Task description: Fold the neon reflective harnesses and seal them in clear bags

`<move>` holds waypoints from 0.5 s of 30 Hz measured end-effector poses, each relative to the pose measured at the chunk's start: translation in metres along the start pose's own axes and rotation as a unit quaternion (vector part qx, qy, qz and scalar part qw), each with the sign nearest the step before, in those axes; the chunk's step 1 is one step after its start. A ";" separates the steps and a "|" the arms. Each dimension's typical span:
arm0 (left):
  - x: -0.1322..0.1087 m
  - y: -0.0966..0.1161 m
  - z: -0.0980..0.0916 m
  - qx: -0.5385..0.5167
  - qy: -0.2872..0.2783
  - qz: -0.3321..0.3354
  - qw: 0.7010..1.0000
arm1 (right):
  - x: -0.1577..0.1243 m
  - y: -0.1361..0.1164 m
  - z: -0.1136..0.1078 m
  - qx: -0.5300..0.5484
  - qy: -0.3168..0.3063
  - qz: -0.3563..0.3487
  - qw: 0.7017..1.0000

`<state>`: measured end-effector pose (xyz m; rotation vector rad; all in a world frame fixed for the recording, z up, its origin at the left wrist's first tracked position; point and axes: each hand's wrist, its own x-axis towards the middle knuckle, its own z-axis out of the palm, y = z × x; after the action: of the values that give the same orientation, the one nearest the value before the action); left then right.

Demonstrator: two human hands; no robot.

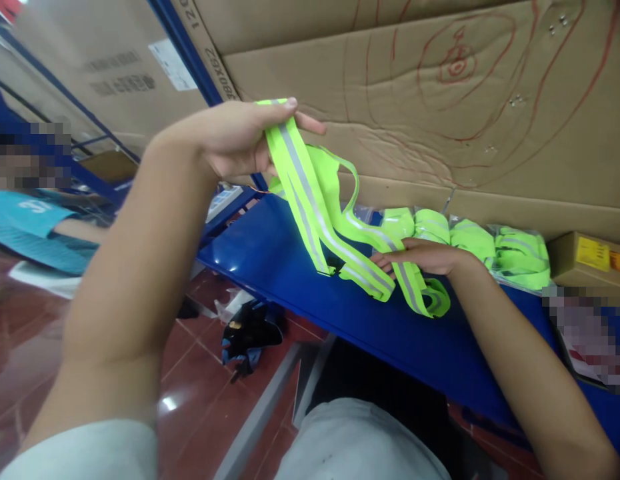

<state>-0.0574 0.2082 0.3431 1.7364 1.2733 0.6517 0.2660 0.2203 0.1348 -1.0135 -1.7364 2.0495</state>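
A neon yellow reflective strap harness [310, 183] with silver stripes hangs stretched between my two hands. My left hand [255, 137], raised at the upper left, grips its top loops with the thumb over the strap. Lower and to the right, my right hand [415, 257] has its fingers around another strap of the same harness, above the blue table. Below the hands the straps form loops, and a dark buckle [334, 263] shows among them. The fingertips of my right hand are partly hidden behind the strap.
Several clear bags of folded neon yellow straps [473, 240] line the back of the blue table [250, 247]. A small cardboard box [565, 257] stands at the right, before a cardboard wall [390, 87]. Left, a person in a blue shirt [30, 223]; on the floor, a dark bundle [253, 333].
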 end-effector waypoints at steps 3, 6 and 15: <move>-0.001 -0.007 0.001 -0.082 0.022 -0.021 0.996 | -0.014 -0.006 -0.012 0.033 -0.014 -0.015 0.999; -0.002 -0.018 0.001 -0.081 -0.039 -0.004 0.996 | -0.038 -0.016 -0.026 0.035 0.036 -0.046 0.998; 0.004 -0.045 0.009 -0.073 -0.106 -0.025 0.991 | -0.117 -0.039 -0.057 0.003 0.280 -0.086 0.956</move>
<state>-0.0710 0.2138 0.2993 1.6026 1.0909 0.5051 0.3788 0.2010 0.2081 -1.2397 -1.4525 1.4673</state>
